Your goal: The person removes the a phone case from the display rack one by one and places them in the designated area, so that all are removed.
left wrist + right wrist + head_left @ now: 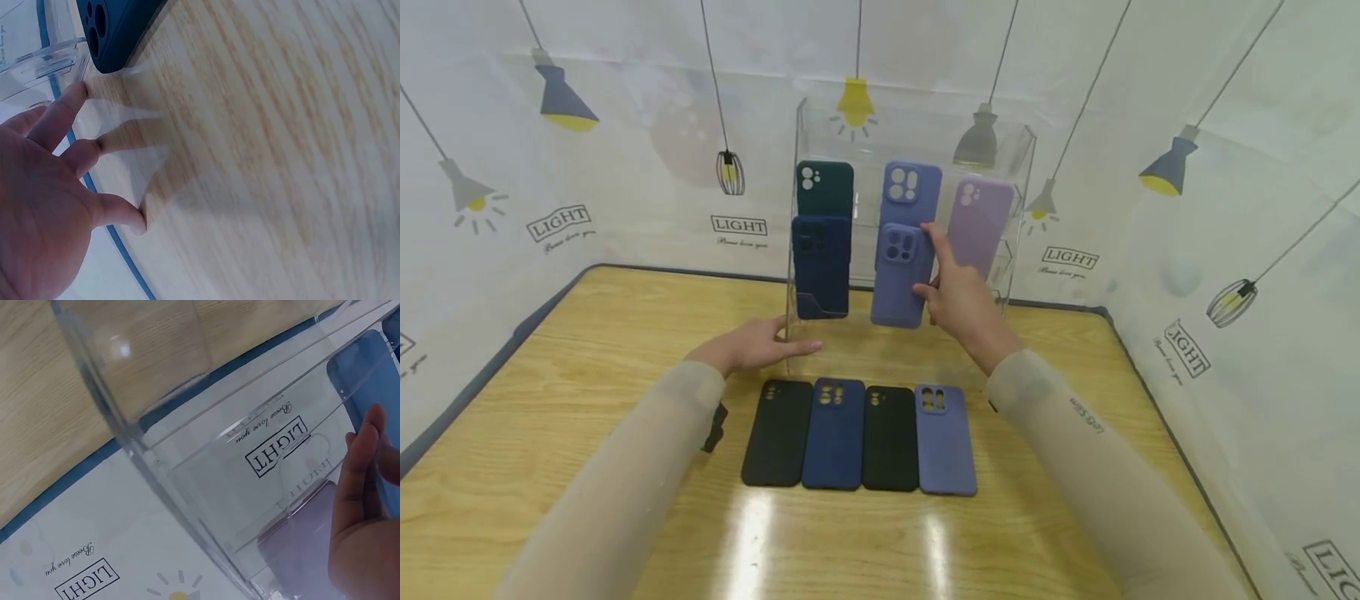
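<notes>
A clear acrylic display stand (1028, 162) holds phone cases in tiers. My right hand (966, 304) pinches a periwinkle phone case (897, 287) along its right edge, index finger near the top corner and thumb lower down. Behind it stands a second periwinkle case (917, 179); a lilac case (979, 221) leans to the right. On the left a navy case (822, 279) overlaps a dark green one (826, 187). My left hand (752, 343) is at the stand's lower left side. Its fingers (59, 115) are spread, tips low beside the clear plastic.
In front of the stand, a black case (777, 437), a blue case (832, 442), another black case (891, 442) and a periwinkle case (947, 446) lie side by side on the wooden table (625, 308). A lamp-patterned backdrop (647, 108) rises behind and at both sides.
</notes>
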Motion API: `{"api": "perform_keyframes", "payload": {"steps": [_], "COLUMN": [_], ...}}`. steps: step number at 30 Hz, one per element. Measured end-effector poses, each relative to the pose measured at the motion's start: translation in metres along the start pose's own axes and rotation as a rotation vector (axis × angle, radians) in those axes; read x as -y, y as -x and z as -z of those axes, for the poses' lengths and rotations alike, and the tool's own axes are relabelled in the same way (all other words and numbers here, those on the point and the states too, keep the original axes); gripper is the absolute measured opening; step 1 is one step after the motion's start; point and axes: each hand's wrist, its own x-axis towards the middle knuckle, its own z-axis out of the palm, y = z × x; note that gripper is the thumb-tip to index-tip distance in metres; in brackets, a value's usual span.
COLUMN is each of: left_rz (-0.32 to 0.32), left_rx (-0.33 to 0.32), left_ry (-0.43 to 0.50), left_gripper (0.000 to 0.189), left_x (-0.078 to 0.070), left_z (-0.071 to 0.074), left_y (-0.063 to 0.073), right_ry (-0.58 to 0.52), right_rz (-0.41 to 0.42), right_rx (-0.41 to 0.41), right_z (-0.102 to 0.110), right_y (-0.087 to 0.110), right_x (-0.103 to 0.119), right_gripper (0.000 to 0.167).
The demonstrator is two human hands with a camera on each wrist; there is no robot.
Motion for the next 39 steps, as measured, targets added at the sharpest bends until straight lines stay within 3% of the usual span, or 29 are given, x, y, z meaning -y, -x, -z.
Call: {"api": "perform_keyframes", "payload": {"steps": [6,26,32,39], "left_rz": [0.004,0.006,0.005,-0.003], "left_rx": [-0.006,-0.006,-0.015,-0.003], "left_ry": [-0.005,-0.02,-0.013,-0.009], "left_gripper": [0.122,0.128,0.127,0.127], "left_x": [0.002,0.002,0.002,0.001], "left_z": [0.0,0.0,0.002,0.0], "left_y": [0.0,-0.001,-0.001,-0.003], "right_ry": [0.042,-0.009,-0.085,-0.042], "right_rz": [-0.02,0.028,0.111,0.213], "right_rx": [-0.001,-0.069,-0.158,-0.299], "right_z": [-0.003,-0.01,-0.014,-0.009], "right_y": [0.003,0.004,0.007,0.011], "right_x": [0.005,-0.002,-0.011,-0.011], "right_gripper": [0.093,0.088,0.086,0.079]}}
